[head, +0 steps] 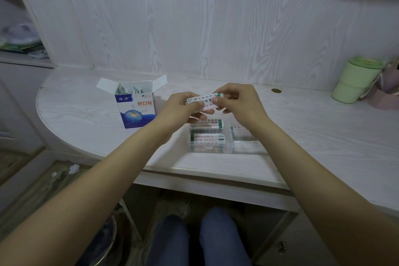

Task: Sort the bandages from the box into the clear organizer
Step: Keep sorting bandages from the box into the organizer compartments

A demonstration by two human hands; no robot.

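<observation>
Both hands pinch a small stack of wrapped bandages (pixel 204 102) above the clear organizer (pixel 224 139): left hand (pixel 180 107) at its left end, right hand (pixel 236 101) at its right. The open bandage box (pixel 137 110) stands toward the desk's (pixel 323 127) left edge.

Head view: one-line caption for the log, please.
Both hands pinch bandages above the clear organizer; open box stands left.

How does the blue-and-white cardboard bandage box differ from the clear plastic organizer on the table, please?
The blue-and-white cardboard bandage box stands upright with its flaps open; the clear plastic organizer lies low and flat. The box is opaque and printed; the organizer is see-through, so its bandages show through. The box sits to the left; the organizer is below both hands. Both hold wrapped bandages on the white table.
</observation>
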